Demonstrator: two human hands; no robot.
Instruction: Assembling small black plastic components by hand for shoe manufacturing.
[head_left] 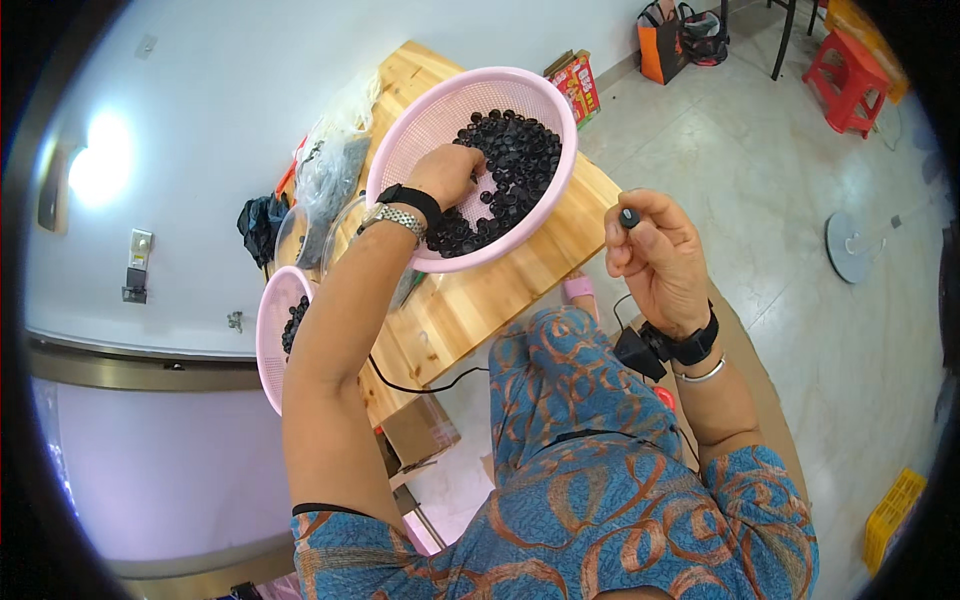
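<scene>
A large pink mesh basket stands on the wooden table, with many small round black pieces heaped on its right side and bottom. My left hand reaches down inside it, fingers bent together at the edge of the heap. Its fingertips are partly hidden, so what they pinch does not show clearly. Off the table's right edge, my right hand is raised, holding a small black knob between thumb and fingers. A pale mark shows on the knob's end.
A second pink basket with black pieces sits left of the wooden table. Clear plastic bags lie behind. A black cable crosses the table's near edge. A red stool and yellow crate stand on the floor.
</scene>
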